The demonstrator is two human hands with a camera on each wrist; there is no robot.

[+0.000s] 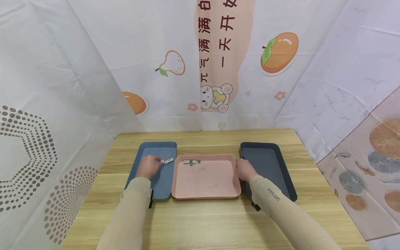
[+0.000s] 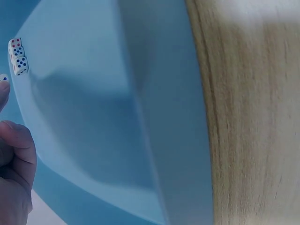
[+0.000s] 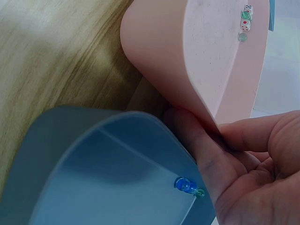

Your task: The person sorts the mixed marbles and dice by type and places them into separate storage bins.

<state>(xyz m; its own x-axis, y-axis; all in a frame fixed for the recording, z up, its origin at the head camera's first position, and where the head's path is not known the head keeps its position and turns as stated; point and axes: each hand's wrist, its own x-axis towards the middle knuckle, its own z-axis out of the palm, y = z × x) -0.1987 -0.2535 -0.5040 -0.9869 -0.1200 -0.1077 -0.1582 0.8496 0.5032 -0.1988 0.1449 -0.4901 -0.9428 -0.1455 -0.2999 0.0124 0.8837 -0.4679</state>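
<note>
My left hand [image 1: 148,167] reaches into the light blue tray [image 1: 147,144] on the left, its fingertips at the near end of a short row of white dice [image 1: 169,160]. In the left wrist view a fingertip touches one die [image 2: 3,77], apart from the stacked-looking dice [image 2: 18,64]; the other side of that grip is out of frame. Between the pink tray [image 1: 206,198] and the dark blue tray [image 1: 289,180], my right hand [image 1: 245,169] pinches the pink tray's right wall, thumb and fingers on either side of it in the right wrist view.
Along the pink tray's far wall lie several white dice [image 3: 245,25] and green glass beads [image 3: 242,37]. Inside the dark blue tray, blue beads [image 3: 185,184] and a green bead [image 3: 200,193] sit by the wall. All trays stand on a wooden table [image 1: 200,222] before a hung cloth.
</note>
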